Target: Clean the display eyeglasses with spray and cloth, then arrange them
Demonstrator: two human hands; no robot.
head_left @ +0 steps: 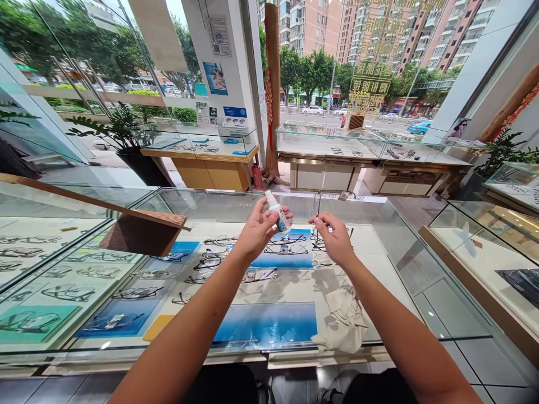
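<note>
Here's the big one: the glass-topped table [374, 252], clear, smooth and boxy, spreading out beneath the left grip [257, 230] and the right grip [337, 238], its pale lining showing through. Well off to the left of the left grip, a brown block [141, 231] with a finely ridged face sits at a slant. On the near side of both grips, a flat rectangular panel [269, 322] gleams glossy blue. And below the right grip, look at that cloth [345, 320]: pale, soft, crumpled into loose folds. Beneath and around the left grip, it's display frames [210, 262], thin-rimmed, many of them dark. Now the small stuff! The right grip pinches a pair of eyeglasses [317, 206] by one slender arm, thumb against fingers, the fine rims up beyond the fingertips. Across from it, the left grip is closed around a white bottle [279, 216], smooth and rounded with a printed label, its tapering nozzle tilted up past the fingers. Bottle and eyeglasses are near each other, not touching.
</note>
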